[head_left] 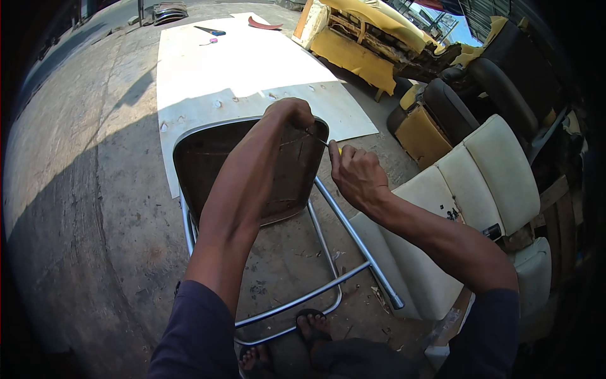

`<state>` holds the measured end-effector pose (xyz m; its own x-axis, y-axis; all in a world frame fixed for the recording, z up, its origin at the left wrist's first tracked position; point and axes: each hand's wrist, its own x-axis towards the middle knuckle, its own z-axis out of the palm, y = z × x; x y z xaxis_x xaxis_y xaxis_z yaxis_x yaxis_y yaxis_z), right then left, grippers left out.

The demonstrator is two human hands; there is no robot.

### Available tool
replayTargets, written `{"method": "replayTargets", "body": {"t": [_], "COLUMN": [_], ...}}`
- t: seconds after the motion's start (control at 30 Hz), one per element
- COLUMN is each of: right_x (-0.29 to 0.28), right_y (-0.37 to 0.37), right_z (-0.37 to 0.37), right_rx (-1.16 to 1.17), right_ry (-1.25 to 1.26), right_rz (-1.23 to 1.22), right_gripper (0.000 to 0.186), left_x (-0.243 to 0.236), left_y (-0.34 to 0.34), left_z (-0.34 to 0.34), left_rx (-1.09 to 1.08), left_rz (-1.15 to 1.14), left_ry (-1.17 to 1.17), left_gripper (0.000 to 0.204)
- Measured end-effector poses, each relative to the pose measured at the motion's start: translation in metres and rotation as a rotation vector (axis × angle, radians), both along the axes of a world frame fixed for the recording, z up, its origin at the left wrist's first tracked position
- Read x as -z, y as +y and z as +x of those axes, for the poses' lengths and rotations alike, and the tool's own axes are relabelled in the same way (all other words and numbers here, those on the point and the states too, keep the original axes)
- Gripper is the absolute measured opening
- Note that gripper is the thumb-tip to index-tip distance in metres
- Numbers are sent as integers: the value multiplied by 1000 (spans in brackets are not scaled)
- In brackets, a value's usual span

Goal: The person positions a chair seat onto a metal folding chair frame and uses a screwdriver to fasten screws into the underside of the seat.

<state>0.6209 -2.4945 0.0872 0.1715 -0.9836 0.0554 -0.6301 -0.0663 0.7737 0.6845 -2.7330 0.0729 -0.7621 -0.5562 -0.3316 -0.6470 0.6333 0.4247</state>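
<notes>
A metal-framed chair stands in front of me, its dark brown panel (287,174) facing me and its chrome tube legs (347,221) reaching down toward my feet. My left hand (291,114) is bent over the panel's top edge near the upper right corner, fingers curled down against it and partly hidden. Closed in my right hand (361,174) is a screwdriver (323,143) with a thin metal shaft; only a bit of its yellow handle shows. The shaft points at the panel's right edge, close to my left fingers. Whether its tip touches is too small to tell.
Behind the chair lies a large white sheet (233,63) bearing scissors (209,30), a small pink item (213,41) and a curved red piece (264,24). Cream seat cushions (435,189) rest at right, with small dark bits. Torn yellow foam seats (353,57) stand beyond.
</notes>
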Motion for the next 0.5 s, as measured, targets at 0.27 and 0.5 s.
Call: {"method": "replayTargets", "body": {"t": [0.27, 0.5], "right_x": [-5, -1], "right_y": [-13, -6], "right_z": [16, -4], "right_rx": [315, 1020], "right_ry": [-558, -2428], "right_rz": [77, -36], "right_gripper": [39, 39], "left_x": [-6, -1], "left_y": [17, 11], "left_z": [-7, 0], "left_rx": [-52, -47], "left_rz": [-28, -31], "left_ry": [8, -2], "left_gripper": [45, 46]}}
